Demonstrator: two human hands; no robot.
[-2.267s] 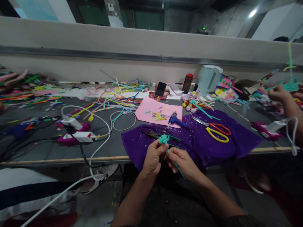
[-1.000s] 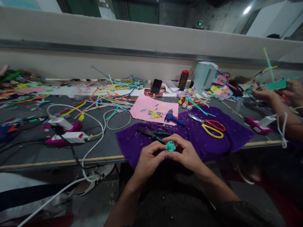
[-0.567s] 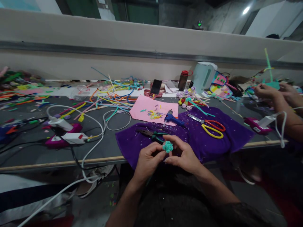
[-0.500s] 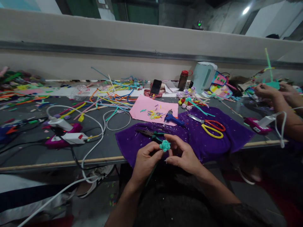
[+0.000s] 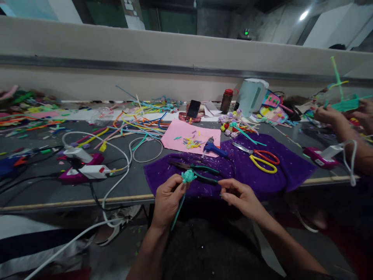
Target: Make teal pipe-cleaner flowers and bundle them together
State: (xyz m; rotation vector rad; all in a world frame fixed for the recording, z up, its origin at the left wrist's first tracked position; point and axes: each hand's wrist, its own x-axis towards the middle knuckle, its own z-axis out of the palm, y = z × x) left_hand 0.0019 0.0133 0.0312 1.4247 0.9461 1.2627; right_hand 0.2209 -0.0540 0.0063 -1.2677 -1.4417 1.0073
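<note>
A teal pipe-cleaner flower (image 5: 189, 176) is pinched at its base between the thumb and fingers of my left hand (image 5: 168, 198), its stem hanging down below. My right hand (image 5: 239, 195) is empty, with thumb and fingers apart. Its index fingertip is at the end of one dark green handle of the pliers (image 5: 205, 169); whether it touches cannot be made out. The pliers lie on a purple cloth (image 5: 279, 155), partly behind the flower. Farther back, a blue glue gun (image 5: 215, 149) rests on a pink sheet (image 5: 171, 136) scattered with short pipe-cleaner pieces.
Scissors (image 5: 264, 158) with red and yellow handles lie on the cloth. White cables (image 5: 126, 171) and a power strip (image 5: 70, 175) occupy the left. A phone (image 5: 193, 108), bottle (image 5: 226, 102) and pale kettle (image 5: 253, 97) stand behind. At right, another person's hands (image 5: 332, 116) hold teal material.
My left hand has moved left with the flower, turning it so its stem shows. My right hand has drawn away to the right, uncovering the pliers' handles.
</note>
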